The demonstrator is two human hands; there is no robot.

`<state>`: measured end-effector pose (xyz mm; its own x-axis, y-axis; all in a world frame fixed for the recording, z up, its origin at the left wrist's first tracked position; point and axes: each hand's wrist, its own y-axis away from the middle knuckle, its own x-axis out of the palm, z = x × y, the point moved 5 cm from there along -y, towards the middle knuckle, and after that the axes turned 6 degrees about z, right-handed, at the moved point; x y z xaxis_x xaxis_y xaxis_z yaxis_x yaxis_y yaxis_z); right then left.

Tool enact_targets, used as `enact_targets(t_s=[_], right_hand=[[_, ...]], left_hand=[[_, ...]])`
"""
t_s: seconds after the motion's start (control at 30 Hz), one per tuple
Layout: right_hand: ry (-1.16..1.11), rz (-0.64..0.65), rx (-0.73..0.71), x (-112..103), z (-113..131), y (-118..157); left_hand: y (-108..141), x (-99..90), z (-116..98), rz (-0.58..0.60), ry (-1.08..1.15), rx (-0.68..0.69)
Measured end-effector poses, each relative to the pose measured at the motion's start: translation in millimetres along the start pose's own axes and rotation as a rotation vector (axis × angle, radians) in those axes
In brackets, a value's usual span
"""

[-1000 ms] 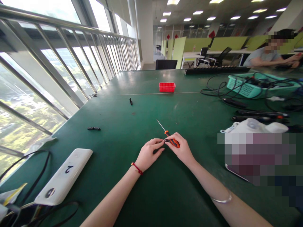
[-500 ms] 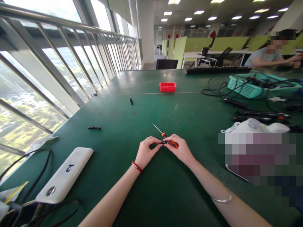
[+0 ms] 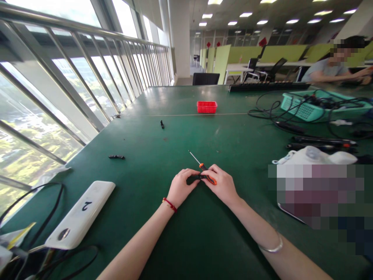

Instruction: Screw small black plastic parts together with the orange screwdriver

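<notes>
My left hand [image 3: 183, 187] is closed on a small black part [image 3: 193, 178] near the middle of the green table. Close against it, my right hand [image 3: 223, 186] is closed round an orange and black screwdriver [image 3: 203, 167], whose thin shaft points up and to the left. The fingertips of my right hand also touch the right end of the black part. Two other small black pieces lie on the table, one [image 3: 116, 157] to the left and one [image 3: 162, 124] farther back.
A red tray [image 3: 206, 107] stands toward the back. At the right are a turquoise basket [image 3: 303, 110] with cables and a white object [image 3: 310, 155]. A white power bank [image 3: 84, 214] lies at the left. A person [image 3: 326, 72] sits at the far right.
More of the black part now shows between my fingers. My right hand has shifted slightly, and the screwdriver has turned a little with it.
</notes>
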<state>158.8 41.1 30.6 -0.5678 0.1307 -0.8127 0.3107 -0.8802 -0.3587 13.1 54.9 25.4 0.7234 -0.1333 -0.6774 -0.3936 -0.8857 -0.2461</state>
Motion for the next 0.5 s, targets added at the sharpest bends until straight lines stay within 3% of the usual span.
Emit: enact_targets(t_s=[0.5], right_hand=[[-0.014, 0.028, 0.041, 4.9, -2.7, 2.0]], left_hand=[[2.0, 0.9, -7.6, 0.007, -0.128, 0.066]])
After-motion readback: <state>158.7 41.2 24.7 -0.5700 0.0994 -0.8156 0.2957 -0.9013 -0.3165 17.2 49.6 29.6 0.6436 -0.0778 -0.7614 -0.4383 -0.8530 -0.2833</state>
